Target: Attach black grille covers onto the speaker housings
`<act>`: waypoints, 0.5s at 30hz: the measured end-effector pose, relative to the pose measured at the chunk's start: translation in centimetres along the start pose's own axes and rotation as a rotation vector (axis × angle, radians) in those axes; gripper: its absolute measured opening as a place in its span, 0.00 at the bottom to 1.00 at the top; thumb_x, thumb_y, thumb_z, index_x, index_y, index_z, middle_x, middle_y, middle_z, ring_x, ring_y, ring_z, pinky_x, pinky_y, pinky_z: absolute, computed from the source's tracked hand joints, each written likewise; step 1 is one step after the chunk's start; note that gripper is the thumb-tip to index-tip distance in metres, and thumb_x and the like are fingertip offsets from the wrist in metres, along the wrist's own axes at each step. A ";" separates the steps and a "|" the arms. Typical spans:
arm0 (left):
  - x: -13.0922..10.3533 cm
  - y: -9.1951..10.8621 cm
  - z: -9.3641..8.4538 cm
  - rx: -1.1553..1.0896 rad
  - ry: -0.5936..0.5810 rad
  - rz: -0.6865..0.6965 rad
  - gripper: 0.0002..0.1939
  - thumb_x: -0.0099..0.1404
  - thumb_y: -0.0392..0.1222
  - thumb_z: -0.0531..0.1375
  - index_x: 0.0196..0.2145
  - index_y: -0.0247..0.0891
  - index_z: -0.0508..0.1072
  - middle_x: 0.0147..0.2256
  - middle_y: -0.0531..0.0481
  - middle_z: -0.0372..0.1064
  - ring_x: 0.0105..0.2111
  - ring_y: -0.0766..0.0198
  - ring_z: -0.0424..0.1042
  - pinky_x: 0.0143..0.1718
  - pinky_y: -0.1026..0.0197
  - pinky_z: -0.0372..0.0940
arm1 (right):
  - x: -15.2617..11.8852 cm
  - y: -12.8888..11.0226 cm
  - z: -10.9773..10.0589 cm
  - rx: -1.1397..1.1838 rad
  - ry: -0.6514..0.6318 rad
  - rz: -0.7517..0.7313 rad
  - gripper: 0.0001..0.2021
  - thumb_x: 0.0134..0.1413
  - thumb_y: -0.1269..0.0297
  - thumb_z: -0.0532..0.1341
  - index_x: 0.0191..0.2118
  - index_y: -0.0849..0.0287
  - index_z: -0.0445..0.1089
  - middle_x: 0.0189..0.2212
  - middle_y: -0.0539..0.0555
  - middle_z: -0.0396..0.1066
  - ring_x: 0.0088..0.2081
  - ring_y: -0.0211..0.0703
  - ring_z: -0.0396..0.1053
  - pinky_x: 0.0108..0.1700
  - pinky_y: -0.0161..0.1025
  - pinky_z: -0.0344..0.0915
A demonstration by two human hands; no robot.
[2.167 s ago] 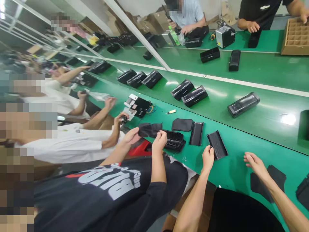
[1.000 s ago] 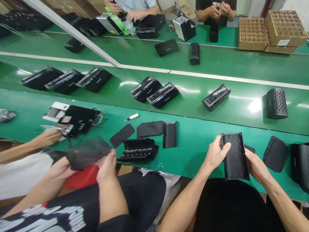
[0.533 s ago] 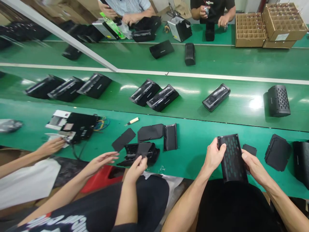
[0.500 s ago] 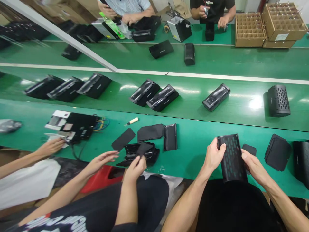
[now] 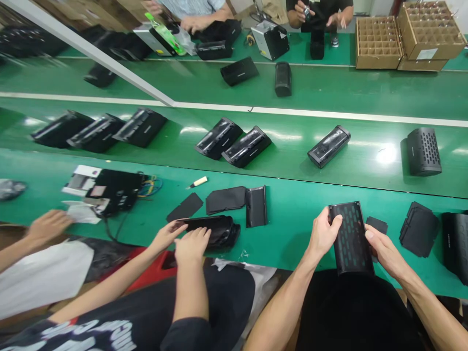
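One black slotted panel (image 5: pixel 353 243) is held between the left hand (image 5: pixel 325 231) and the right hand (image 5: pixel 383 248), over the near edge of the green table (image 5: pixel 292 224). The step in hand seems to be steadying and handling this panel, its face turned up toward the wearer. From here, a next move would seem to call for an even grip at both edges, so that the panel does not twist or slip.

The left thumb lies on the face near the upper left edge, its fingers mostly hidden behind; that hand is closed around the edge. The right hand pinches the opposite edge lower down, its other fingers partly out of sight. Both forearms reach in from the near side and converge on the panel.

Just right of the panel lies a small dark sheet (image 5: pixel 377 224); farther right of it, a stack of black sheets (image 5: pixel 419 229).
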State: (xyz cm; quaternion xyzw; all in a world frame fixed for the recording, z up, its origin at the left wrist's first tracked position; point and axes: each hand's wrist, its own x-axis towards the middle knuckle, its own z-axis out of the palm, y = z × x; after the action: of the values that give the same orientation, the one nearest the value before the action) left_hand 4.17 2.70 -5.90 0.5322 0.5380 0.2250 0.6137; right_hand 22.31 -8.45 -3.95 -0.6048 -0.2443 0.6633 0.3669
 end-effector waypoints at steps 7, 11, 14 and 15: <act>0.0 0.2 -0.2 -0.111 -0.012 -0.003 0.21 0.69 0.61 0.61 0.38 0.38 0.74 0.36 0.48 0.77 0.36 0.58 0.72 0.40 0.58 0.67 | 0.2 0.4 -0.2 0.014 0.009 -0.005 0.31 0.67 0.36 0.59 0.67 0.47 0.73 0.59 0.55 0.78 0.54 0.60 0.77 0.57 0.52 0.72; 0.1 -0.9 0.5 -0.407 -0.027 -0.123 0.33 0.65 0.75 0.58 0.37 0.38 0.77 0.37 0.45 0.79 0.41 0.52 0.75 0.44 0.53 0.69 | 0.5 0.7 -0.3 0.075 0.008 0.012 0.30 0.66 0.36 0.61 0.65 0.47 0.74 0.59 0.55 0.78 0.55 0.60 0.77 0.57 0.52 0.73; -0.4 -1.8 1.7 -0.771 -0.143 -0.307 0.42 0.60 0.81 0.57 0.44 0.36 0.79 0.41 0.40 0.81 0.47 0.45 0.78 0.51 0.48 0.71 | 1.0 0.7 -0.2 0.170 -0.025 0.026 0.30 0.64 0.36 0.64 0.63 0.48 0.76 0.58 0.56 0.79 0.58 0.62 0.75 0.59 0.54 0.72; -0.7 -2.0 2.0 -0.858 -0.195 -0.354 0.43 0.59 0.81 0.58 0.46 0.35 0.80 0.43 0.39 0.82 0.49 0.43 0.78 0.53 0.46 0.71 | 1.2 0.7 -0.2 0.188 -0.028 0.030 0.30 0.63 0.36 0.64 0.63 0.48 0.76 0.57 0.57 0.79 0.59 0.63 0.75 0.59 0.55 0.72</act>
State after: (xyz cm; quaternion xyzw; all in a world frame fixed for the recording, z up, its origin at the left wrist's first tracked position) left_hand 5.16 0.59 -7.67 0.1492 0.4187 0.2677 0.8548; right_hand 22.32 -8.01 -5.25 -0.5621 -0.1769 0.6970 0.4087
